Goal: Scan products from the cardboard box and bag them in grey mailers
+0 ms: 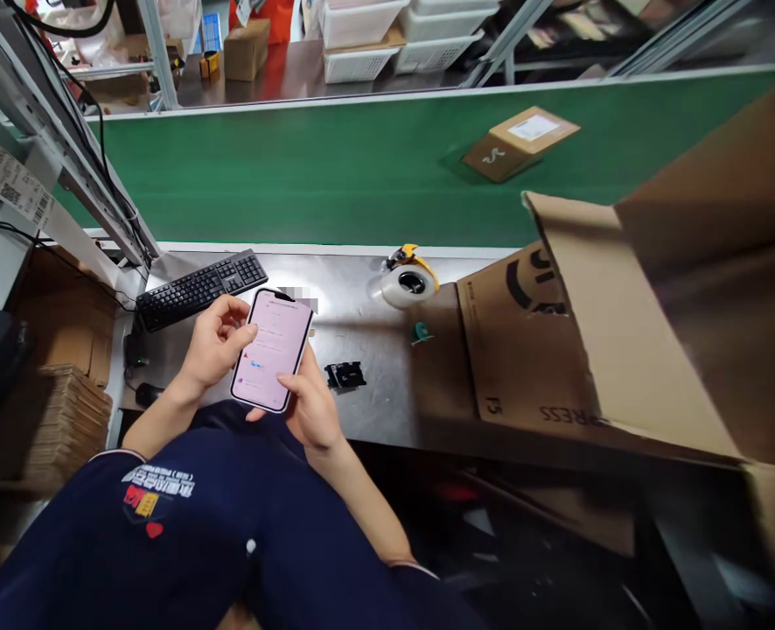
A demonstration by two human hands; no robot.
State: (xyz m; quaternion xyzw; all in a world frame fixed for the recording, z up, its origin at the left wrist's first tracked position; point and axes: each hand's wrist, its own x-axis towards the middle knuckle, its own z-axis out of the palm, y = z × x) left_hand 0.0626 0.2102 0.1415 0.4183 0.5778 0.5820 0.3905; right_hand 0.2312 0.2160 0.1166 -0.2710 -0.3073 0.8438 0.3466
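A smartphone (269, 350) with a lit, pinkish screen is held up above the near edge of the metal table. My right hand (313, 402) wraps the phone's lower right side, its thumb lying over the screen. At the phone's upper left, my left hand (213, 346) has its fingers curled, and the thumb touches or hovers over the left edge of the screen. A black keyboard (202, 287) lies just beyond my left hand. Right of the phone, a small black part (345, 375) rests on the table.
A tape dispenser (408, 282) and a small teal item (421, 332) sit farther right. A large open carton (525, 350) covers the table's right side. Behind runs a green conveyor belt (282, 175) carrying a small box (520, 144). Flattened cardboard (66, 429) is stacked at left.
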